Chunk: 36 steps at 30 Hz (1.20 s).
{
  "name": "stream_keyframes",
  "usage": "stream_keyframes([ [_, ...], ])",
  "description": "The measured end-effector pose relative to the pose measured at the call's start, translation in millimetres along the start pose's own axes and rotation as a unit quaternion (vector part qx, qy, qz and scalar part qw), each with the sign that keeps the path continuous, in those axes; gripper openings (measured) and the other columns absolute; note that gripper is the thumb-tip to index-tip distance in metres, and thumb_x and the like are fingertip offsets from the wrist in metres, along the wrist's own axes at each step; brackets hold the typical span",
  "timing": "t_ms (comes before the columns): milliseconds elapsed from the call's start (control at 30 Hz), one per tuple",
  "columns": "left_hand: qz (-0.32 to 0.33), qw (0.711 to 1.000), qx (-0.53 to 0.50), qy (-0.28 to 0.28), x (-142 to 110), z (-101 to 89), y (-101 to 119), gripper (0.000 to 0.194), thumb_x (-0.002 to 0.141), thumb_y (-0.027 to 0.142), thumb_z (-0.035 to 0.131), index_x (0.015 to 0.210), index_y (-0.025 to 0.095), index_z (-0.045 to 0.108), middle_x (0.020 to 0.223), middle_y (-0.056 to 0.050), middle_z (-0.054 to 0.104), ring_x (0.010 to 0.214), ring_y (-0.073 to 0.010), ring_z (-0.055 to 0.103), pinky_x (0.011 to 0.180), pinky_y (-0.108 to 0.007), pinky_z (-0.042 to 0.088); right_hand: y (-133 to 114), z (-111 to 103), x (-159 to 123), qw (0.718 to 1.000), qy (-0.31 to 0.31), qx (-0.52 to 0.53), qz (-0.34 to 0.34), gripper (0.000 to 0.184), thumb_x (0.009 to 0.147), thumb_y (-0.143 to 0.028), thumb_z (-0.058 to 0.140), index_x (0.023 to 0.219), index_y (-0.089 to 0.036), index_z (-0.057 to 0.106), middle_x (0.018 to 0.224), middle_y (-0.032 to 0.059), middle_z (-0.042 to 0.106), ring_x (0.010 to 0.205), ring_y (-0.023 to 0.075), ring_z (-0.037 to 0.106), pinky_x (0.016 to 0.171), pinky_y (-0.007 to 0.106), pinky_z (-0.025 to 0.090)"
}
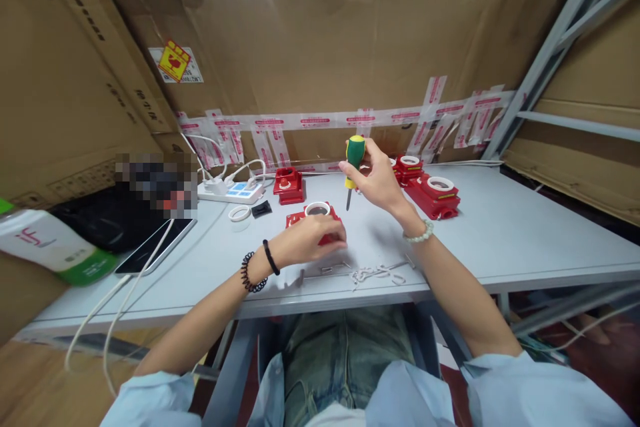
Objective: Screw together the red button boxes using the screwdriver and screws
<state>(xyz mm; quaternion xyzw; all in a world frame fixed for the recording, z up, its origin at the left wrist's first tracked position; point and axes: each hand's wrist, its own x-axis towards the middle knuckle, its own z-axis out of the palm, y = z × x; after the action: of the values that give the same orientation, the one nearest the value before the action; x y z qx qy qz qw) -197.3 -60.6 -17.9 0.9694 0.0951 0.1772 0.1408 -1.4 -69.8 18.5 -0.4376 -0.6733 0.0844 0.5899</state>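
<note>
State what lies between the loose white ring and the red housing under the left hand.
In the head view, a small black piece lies between them on the tabletop, nearer the ring than the housing.

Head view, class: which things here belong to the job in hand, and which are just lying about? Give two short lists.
Likely in the job:
green-and-yellow screwdriver, held in the right hand
red unit, partly hidden by the left hand
probably the other red units

Likely just lying about:
power strip
bottle
flat dark-screened device
</note>
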Motion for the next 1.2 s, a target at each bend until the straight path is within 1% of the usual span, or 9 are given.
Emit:
stream_keyframes([
  [100,-0.022,0.996,-0.010,-0.082,0,7.5,2,0.010,0.089,0.024,0.065,0.086,0.017,0.071,0.083,-0.005,0.073,0.075,-0.0166,0.066,0.071,-0.026,0.048,-1,0,0,1.000,0.005,-0.019,-0.007,0.031,0.082,-0.040,0.065,0.102,-0.021,0.052,0.081,0.0005,0.062,0.068,0.0161,0.060,0.061,0.032,0.052],
  [233,-0.028,0.992,-0.016,-0.123,1,14.2,0,0.010,0.088,0.022,0.066,0.086,0.018,0.075,0.081,-0.005,0.075,0.075,-0.0173,0.068,0.070,-0.026,0.049,-3,1,-1,0.999,0.005,-0.031,-0.018,0.026,0.082,-0.038,0.064,0.097,-0.022,0.051,0.080,0.0000,0.061,0.070,0.0161,0.059,0.064,0.032,0.051],
  [800,-0.026,0.988,-0.089,-0.125,-3,11.7,6,0.017,0.083,0.013,0.059,0.094,0.017,0.072,0.087,-0.005,0.075,0.074,-0.0158,0.068,0.071,-0.025,0.051,-2,1,-1,1.000,0.001,-0.023,-0.014,0.028,0.082,-0.039,0.065,0.097,-0.022,0.050,0.080,0.0005,0.060,0.069,0.0166,0.060,0.064,0.033,0.051],
  [867,-0.021,0.989,-0.096,-0.112,-3,8.9,8,0.015,0.084,0.015,0.058,0.092,0.017,0.071,0.086,-0.005,0.075,0.076,-0.0158,0.068,0.073,-0.025,0.051,-2,2,-1,0.999,0.001,-0.031,-0.013,0.028,0.082,-0.039,0.065,0.097,-0.022,0.050,0.078,0.0000,0.060,0.069,0.0165,0.060,0.063,0.033,0.051],
  [933,-0.016,0.994,-0.092,-0.062,-3,2.8,8,0.014,0.086,0.017,0.056,0.091,0.017,0.069,0.086,-0.005,0.074,0.078,-0.0158,0.067,0.075,-0.026,0.051,-1,2,-2,1.000,0.000,-0.030,-0.008,0.029,0.082,-0.041,0.065,0.099,-0.022,0.050,0.079,0.0004,0.061,0.070,0.0168,0.061,0.063,0.033,0.051],
  [1033,-0.045,0.995,-0.028,0.083,-3,-7.6,0,0.014,0.089,0.026,0.053,0.092,0.017,0.064,0.091,-0.007,0.070,0.081,-0.0181,0.064,0.080,-0.032,0.051,-1,4,-2,1.000,0.010,-0.017,0.004,0.032,0.082,-0.044,0.064,0.102,-0.022,0.051,0.084,0.0023,0.063,0.073,0.0179,0.063,0.064,0.034,0.054],
  [1100,-0.096,0.982,0.051,0.153,-4,-10.8,-13,0.027,0.087,0.037,0.058,0.103,0.016,0.061,0.104,-0.012,0.068,0.096,-0.0248,0.062,0.089,-0.041,0.049,-1,6,-2,1.000,0.028,-0.011,0.009,0.035,0.082,-0.046,0.064,0.104,-0.022,0.051,0.086,0.0036,0.064,0.074,0.0187,0.064,0.065,0.035,0.055],
  [1133,-0.123,0.976,0.081,0.159,-4,-10.7,-21,0.040,0.084,0.045,0.062,0.112,0.015,0.058,0.113,-0.014,0.065,0.105,-0.0291,0.060,0.094,-0.046,0.047,0,8,-2,0.999,0.040,-0.010,0.011,0.037,0.082,-0.047,0.064,0.105,-0.022,0.051,0.087,0.0041,0.065,0.074,0.0192,0.064,0.065,0.035,0.055],
  [1200,-0.164,0.976,0.083,0.117,-5,-7.7,-36,0.060,0.079,0.055,0.065,0.122,0.015,0.053,0.121,-0.016,0.062,0.112,-0.0329,0.058,0.094,-0.048,0.046,2,11,-2,0.998,0.060,-0.010,0.015,0.039,0.081,-0.049,0.065,0.106,-0.022,0.051,0.087,0.0044,0.065,0.075,0.0198,0.065,0.067,0.036,0.056],
])
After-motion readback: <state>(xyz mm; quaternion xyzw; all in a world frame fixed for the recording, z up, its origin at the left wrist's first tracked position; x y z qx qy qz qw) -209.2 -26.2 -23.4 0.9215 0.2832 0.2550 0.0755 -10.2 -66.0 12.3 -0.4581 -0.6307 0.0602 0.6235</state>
